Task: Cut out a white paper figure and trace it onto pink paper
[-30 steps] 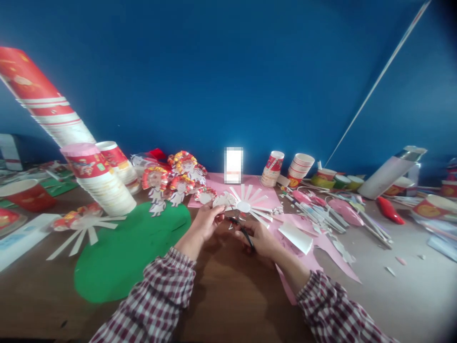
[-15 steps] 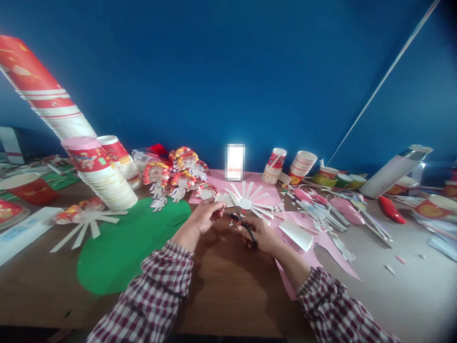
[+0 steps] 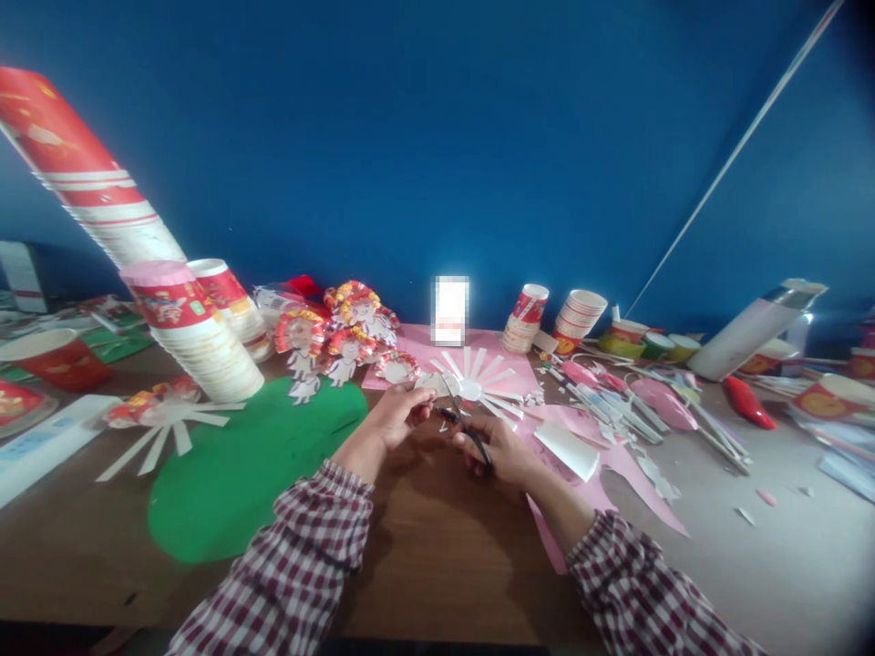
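Observation:
My left hand (image 3: 396,416) is closed in a pinch on a small white paper piece (image 3: 432,383) just above the table. My right hand (image 3: 499,450) is closed round black-handled scissors (image 3: 465,426), whose blades point up at that paper. Right behind them lies a white paper cup cut into a fan of strips (image 3: 477,386), flat on a pink sheet (image 3: 509,374). Both forearms wear a red and white checked shirt.
A green paper circle (image 3: 239,474) lies at the left. Stacks of red and white paper cups (image 3: 198,337) lean behind it, beside several paper dolls (image 3: 342,342). More cups (image 3: 578,321), pink scraps, strips (image 3: 629,410) and a white bottle (image 3: 748,333) crowd the right. The brown table (image 3: 437,547) shows in front.
The view has dropped slightly since a second ago. My hands stay together; the scissors have shifted a little up toward the paper piece.

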The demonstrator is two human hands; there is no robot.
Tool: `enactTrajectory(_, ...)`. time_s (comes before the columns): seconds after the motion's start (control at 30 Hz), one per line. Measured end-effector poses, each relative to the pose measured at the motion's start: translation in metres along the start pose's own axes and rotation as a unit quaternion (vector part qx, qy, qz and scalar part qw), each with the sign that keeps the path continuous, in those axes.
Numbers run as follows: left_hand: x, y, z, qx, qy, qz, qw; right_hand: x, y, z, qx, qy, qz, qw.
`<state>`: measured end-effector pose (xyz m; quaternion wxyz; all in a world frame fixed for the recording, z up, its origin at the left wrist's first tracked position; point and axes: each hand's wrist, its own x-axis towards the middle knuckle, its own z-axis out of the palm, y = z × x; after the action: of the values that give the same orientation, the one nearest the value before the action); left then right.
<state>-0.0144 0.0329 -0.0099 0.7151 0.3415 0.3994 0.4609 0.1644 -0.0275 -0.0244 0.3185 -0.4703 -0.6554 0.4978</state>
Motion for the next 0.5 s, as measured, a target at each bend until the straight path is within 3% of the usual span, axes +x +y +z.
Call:
enactTrajectory(0.23,-0.002,0.002,0.004,0.02,0.013,-0.029,0.999,0.002,0.011,-0.001,-0.001,0.002,-0.01,1.0)
enactTrajectory(0.5,-0.003,-0.007,0.009,0.032,-0.024,-0.028,0.999,0.002,0.014,0.001,0.006,0.014,-0.035,0.999)
